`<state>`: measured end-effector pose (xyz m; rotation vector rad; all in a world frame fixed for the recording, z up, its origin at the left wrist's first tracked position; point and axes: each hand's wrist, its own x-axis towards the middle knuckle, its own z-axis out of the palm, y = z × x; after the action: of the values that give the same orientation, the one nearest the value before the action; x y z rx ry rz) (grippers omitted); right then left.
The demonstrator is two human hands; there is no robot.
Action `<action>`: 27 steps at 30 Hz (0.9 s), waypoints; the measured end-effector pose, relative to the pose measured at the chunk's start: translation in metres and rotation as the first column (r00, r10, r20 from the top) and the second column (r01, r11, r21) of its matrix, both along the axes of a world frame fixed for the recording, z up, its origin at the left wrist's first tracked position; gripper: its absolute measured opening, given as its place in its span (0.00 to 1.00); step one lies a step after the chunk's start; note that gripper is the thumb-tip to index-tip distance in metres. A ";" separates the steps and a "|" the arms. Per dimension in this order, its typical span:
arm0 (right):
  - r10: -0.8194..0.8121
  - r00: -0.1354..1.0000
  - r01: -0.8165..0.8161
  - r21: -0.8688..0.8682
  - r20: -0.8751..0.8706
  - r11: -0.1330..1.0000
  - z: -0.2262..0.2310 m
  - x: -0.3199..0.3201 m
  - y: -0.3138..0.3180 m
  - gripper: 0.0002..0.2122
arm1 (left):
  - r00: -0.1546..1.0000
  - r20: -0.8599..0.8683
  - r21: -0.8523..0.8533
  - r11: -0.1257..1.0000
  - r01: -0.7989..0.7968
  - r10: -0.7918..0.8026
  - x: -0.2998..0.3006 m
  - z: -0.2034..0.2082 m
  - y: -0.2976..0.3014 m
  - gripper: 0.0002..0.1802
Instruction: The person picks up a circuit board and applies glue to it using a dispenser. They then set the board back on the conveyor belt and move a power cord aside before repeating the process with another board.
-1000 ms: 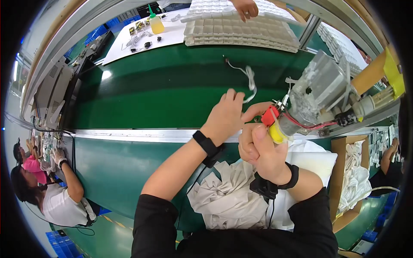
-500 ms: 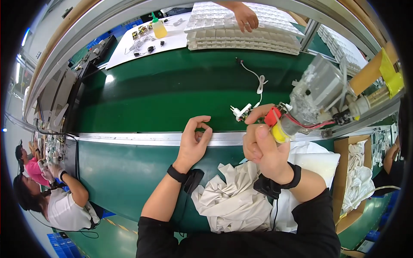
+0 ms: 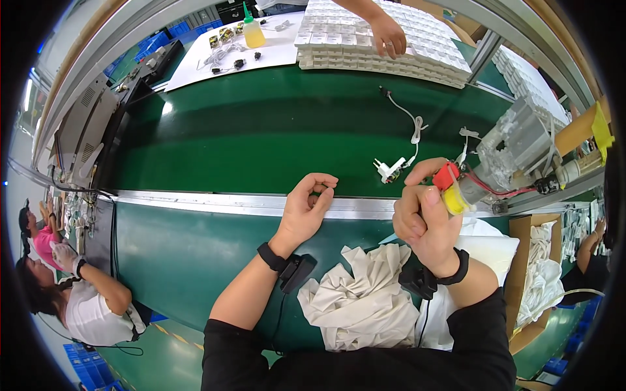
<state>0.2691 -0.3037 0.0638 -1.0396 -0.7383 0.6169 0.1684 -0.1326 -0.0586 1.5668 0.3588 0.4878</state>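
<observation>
My left hand point(image 3: 309, 207) rests at the metal rail point(image 3: 248, 203) along the near edge of the green surface. Its fingers are loosely curled with tips apart, and nothing shows in it. My right hand point(image 3: 425, 218) is raised further right, index finger bent and thumb apart, the other fingers curled; I see nothing held in it. Right against it, partly covering it, is the red and yellow tip point(image 3: 450, 186) of a mounted device point(image 3: 515, 146) wrapped in clear plastic. Just beyond that hand, a white plug point(image 3: 387, 171) with a small bare circuit part lies with its bundled white cord point(image 3: 417, 130).
Crumpled off-white cloth point(image 3: 362, 300) lies before me, and a cardboard box point(image 3: 518, 238) of cloth stands right. Across the surface are a bottle of yellow liquid point(image 3: 253, 35), stacked white trays point(image 3: 385, 67) and another person's hand point(image 3: 389, 36). Another white cord point(image 3: 465, 144) lies near the device.
The view has shifted, so most things appear further right. Both my hands keep nearly the same pose. More of the second white cord shows beside the device.
</observation>
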 end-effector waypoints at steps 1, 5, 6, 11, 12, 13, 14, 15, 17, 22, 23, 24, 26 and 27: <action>0.001 1.000 -0.001 -0.001 -0.001 1.000 -0.001 0.000 0.000 0.16 | 1.000 -0.004 0.000 1.000 0.006 -0.006 0.001 0.000 0.001 0.10; 0.005 1.000 -0.005 -0.003 0.022 1.000 -0.002 0.001 0.001 0.16 | 1.000 -0.006 0.033 0.999 0.009 -0.008 0.001 -0.005 0.000 0.09; 0.013 1.000 -0.013 0.012 -0.011 1.000 -0.003 0.000 0.001 0.15 | 1.000 -0.005 0.051 0.999 0.008 -0.007 0.000 -0.007 0.000 0.09; 0.019 0.997 -0.015 0.055 -0.070 0.998 -0.006 -0.001 0.004 0.11 | 1.000 -0.022 0.032 0.999 0.001 -0.001 -0.004 -0.006 0.001 0.09; 0.013 0.998 -0.009 0.062 -0.066 0.998 -0.006 -0.002 0.005 0.11 | 1.000 -0.017 0.053 0.999 0.006 -0.005 -0.003 -0.006 0.002 0.09; 0.016 0.998 -0.012 0.061 -0.067 0.998 -0.007 -0.003 0.006 0.11 | 1.000 -0.014 0.075 0.997 0.009 -0.008 -0.002 -0.007 0.003 0.09; 0.016 0.998 -0.011 0.076 -0.067 0.997 -0.008 -0.003 0.006 0.11 | 1.000 -0.010 0.097 0.995 0.012 -0.011 -0.002 -0.007 0.004 0.09; 0.016 0.998 -0.010 0.091 -0.066 0.996 -0.009 -0.004 0.006 0.11 | 1.000 -0.009 0.096 0.995 0.009 -0.008 -0.003 -0.008 0.005 0.09; 0.019 0.998 -0.012 0.106 -0.065 0.994 -0.010 -0.006 0.009 0.11 | 1.000 -0.014 0.094 0.995 0.018 -0.016 -0.006 -0.008 0.007 0.09; -0.008 1.000 0.009 0.079 -0.022 0.997 -0.010 -0.011 0.011 0.13 | 1.000 -0.009 0.112 0.993 0.027 -0.027 -0.009 -0.006 0.009 0.08; -0.013 1.000 0.013 0.047 0.009 0.999 -0.008 -0.011 0.012 0.14 | 1.000 -0.007 0.112 0.993 0.025 -0.024 -0.009 -0.006 0.008 0.08; -0.017 0.999 0.017 0.016 0.040 1.000 -0.008 -0.011 0.012 0.15 | 1.000 -0.012 0.117 0.993 0.023 -0.022 -0.010 -0.006 0.008 0.08; -0.016 0.999 0.015 0.018 0.045 1.000 -0.008 -0.012 0.012 0.15 | 1.000 -0.021 0.127 0.992 0.021 -0.019 -0.011 -0.006 0.007 0.08; -0.017 0.999 0.016 0.020 0.048 1.000 -0.008 -0.013 0.012 0.15 | 1.000 -0.020 0.127 0.992 0.019 -0.017 -0.011 -0.006 0.007 0.08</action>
<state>0.2564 -0.2921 0.0558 -1.0443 -0.7759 0.5706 0.1571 -0.1260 -0.0648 1.6975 0.3331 0.4903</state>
